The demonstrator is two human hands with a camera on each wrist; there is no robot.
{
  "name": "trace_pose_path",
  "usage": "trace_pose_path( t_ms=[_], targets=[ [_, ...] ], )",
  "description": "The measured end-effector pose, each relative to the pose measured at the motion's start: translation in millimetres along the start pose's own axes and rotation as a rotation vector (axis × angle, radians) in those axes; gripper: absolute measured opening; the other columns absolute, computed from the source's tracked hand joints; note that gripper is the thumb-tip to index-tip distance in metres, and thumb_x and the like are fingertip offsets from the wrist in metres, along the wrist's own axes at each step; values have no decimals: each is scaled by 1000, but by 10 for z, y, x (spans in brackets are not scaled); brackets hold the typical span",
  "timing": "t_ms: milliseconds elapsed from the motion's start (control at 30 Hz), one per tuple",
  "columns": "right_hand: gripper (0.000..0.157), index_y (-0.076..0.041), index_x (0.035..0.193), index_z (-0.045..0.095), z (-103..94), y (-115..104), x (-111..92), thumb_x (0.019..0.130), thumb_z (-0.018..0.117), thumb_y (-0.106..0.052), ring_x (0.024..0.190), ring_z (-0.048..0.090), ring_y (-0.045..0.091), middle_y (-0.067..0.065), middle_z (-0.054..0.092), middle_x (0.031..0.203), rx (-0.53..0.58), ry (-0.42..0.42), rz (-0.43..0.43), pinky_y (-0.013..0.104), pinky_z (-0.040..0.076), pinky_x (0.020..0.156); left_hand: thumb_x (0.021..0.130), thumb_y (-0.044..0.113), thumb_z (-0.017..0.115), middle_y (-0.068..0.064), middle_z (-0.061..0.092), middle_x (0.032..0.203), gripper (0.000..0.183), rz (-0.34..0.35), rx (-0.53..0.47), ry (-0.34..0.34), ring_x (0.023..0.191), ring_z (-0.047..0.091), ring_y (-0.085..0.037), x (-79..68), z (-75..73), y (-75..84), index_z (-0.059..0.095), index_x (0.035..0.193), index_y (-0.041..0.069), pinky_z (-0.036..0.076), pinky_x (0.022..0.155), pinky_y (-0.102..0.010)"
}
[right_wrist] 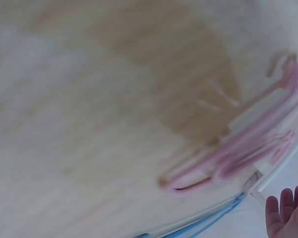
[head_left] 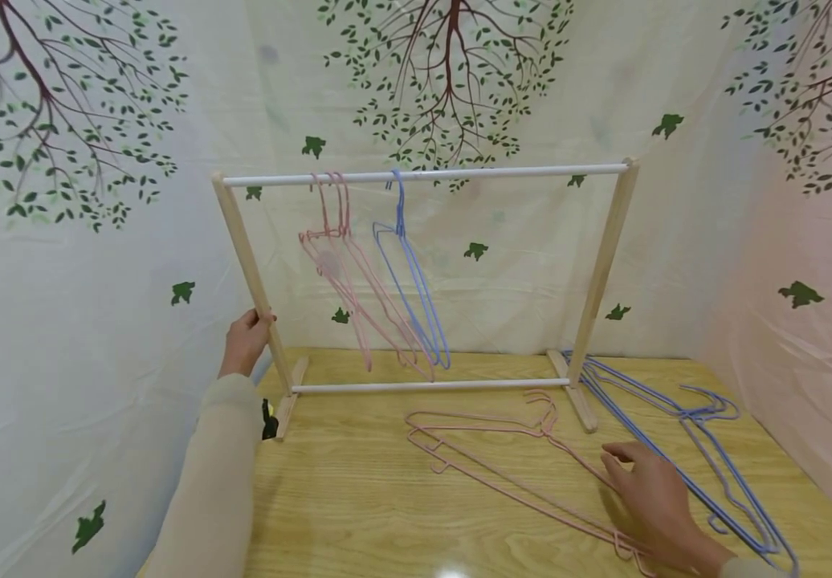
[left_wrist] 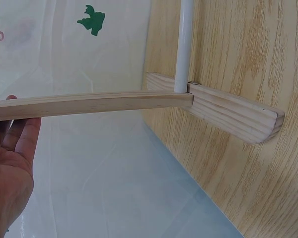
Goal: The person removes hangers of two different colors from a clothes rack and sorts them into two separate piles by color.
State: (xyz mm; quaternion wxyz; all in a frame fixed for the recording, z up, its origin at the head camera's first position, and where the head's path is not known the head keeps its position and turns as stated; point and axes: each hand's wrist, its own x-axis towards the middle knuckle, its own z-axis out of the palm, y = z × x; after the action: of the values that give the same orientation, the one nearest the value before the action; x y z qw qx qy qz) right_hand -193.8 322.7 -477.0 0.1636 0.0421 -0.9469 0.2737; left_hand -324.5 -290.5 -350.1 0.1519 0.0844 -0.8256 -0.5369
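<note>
My left hand [head_left: 246, 345] grips the left wooden post [head_left: 242, 241] of a small clothes rack. In the left wrist view its fingers [left_wrist: 26, 141] curl behind that post [left_wrist: 104, 102]. My right hand [head_left: 650, 498] hovers over the near end of pink hangers [head_left: 546, 432] lying on the table, thumb and fingers loosely bent. The right wrist view, blurred, shows the right hand's fingers [right_wrist: 286, 203] extended, apart from the pink hangers [right_wrist: 253, 134]. On the rack's white top rail [head_left: 503, 172] hang several pink hangers [head_left: 346, 229] and, to their right, blue hangers [head_left: 400, 229].
More blue hangers [head_left: 705, 413] lie on the table's right side, beside the rack's right foot [head_left: 581, 409]. A white lower rail [head_left: 430, 387] joins the feet. A small black object [head_left: 269, 421] sits by the left foot. Printed cloth surrounds the table [head_left: 344, 498].
</note>
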Motion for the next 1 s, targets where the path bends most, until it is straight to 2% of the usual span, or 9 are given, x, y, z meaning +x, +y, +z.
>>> trace_pose_path(
  t_ms=[100,267,367,567,800,1000],
  targets=[
    [27,-6,111,75,-6,-78,75,95,68,-26,66,61,17,14,72,102,14,52,-35,31,44,50,105,34,42,-23,54,137,51,2,2,11,115,52,-33,3,6,-9,49,144,1,44,96,-44],
    [24,-5,107,76,-33,-271,237,94,70,-23,68,65,24,14,72,97,43,126,-67,27,42,47,106,35,40,-23,52,140,52,1,11,-7,120,50,-35,9,2,-20,47,146,2,41,100,-46],
    [22,-3,105,76,-56,-416,350,93,70,-20,77,68,30,13,72,94,90,168,-86,27,45,50,106,34,39,-24,50,141,52,2,9,-15,123,48,-37,3,-1,-16,47,145,1,39,103,-48],
    [21,-4,106,77,-110,-761,631,93,70,-20,80,69,29,11,74,91,152,240,-97,32,49,59,106,33,38,-25,50,140,51,-5,17,-16,123,48,-38,2,-6,-13,48,145,1,39,104,-50],
    [31,-5,113,74,-241,-1292,983,99,62,-30,90,68,29,12,73,100,237,197,-74,40,49,72,106,35,37,-25,50,141,53,9,30,-13,126,46,-39,27,-22,-56,46,147,2,37,107,-51],
    [32,-5,116,73,-356,-1801,1220,99,61,-30,94,66,27,12,72,104,326,179,-110,44,51,80,107,35,37,-25,49,141,52,2,30,-13,126,46,-39,3,-14,-30,48,145,2,36,107,-52]
  ],
)
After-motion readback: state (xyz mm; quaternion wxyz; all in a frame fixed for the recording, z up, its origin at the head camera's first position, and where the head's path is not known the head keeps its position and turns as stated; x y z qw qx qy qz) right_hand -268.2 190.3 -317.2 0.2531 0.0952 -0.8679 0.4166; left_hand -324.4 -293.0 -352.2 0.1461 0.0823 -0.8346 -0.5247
